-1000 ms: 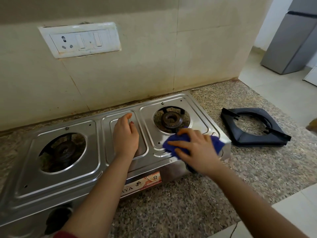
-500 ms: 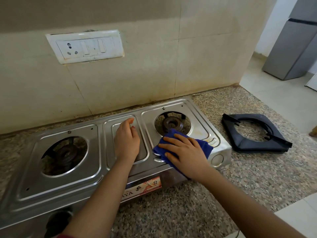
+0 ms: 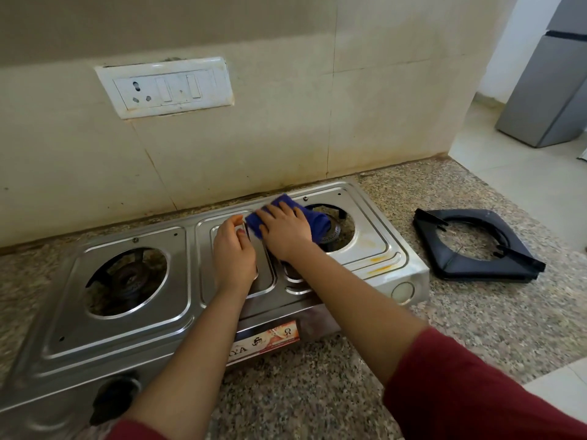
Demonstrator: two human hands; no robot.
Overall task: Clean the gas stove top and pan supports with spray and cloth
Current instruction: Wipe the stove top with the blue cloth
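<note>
Your right hand [image 3: 286,231] presses the cloth [image 3: 316,222] flat-fingered; yellow stains [image 3: 379,259] lie to its right; your left hand [image 3: 235,252] rests flat.

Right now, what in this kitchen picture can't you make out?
Head view only:
Blue cloth: mostly under the right hand.
Right burner: partly covered by the cloth and hand.
Stove label: left end behind the left forearm, lettering too small.
Front knob: blurred, near the bottom edge.
Grey fridge: cut off by the right edge.
</note>
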